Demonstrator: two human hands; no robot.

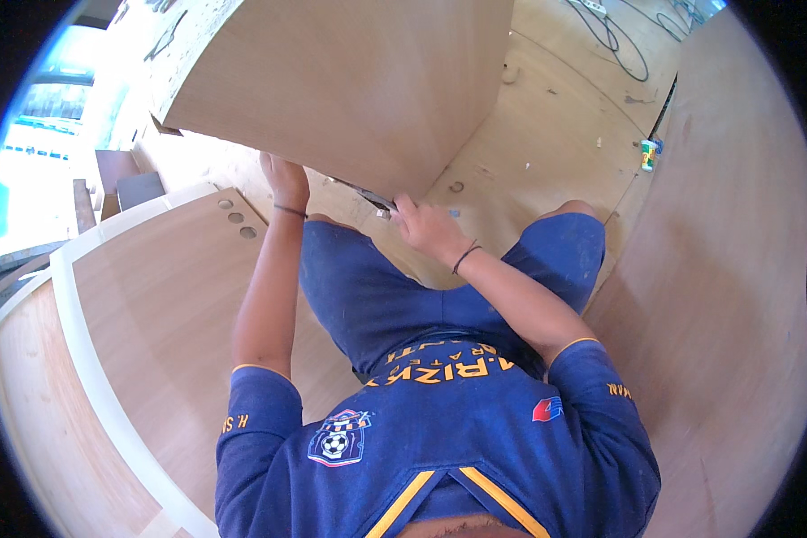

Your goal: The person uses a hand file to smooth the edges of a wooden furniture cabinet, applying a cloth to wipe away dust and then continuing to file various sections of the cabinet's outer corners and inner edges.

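A big wooden box-like cabinet piece [350, 81] with a pale veneer face stands in front of me. My left hand [283, 177] grips its lower edge from beneath. My right hand [426, 229] holds a slim metal tool [366, 195] whose tip lies along the same bottom edge, near the corner. I sit on the floor in blue shorts, knees spread. Both wrists wear thin dark bands.
A veneered panel [152, 296] with a white edge strip and three round holes [235, 218] lies at my left. A tall plywood board [735, 287] stands at my right. A small printed can [648, 154] and black cables [623, 40] lie on the plywood floor [556, 125].
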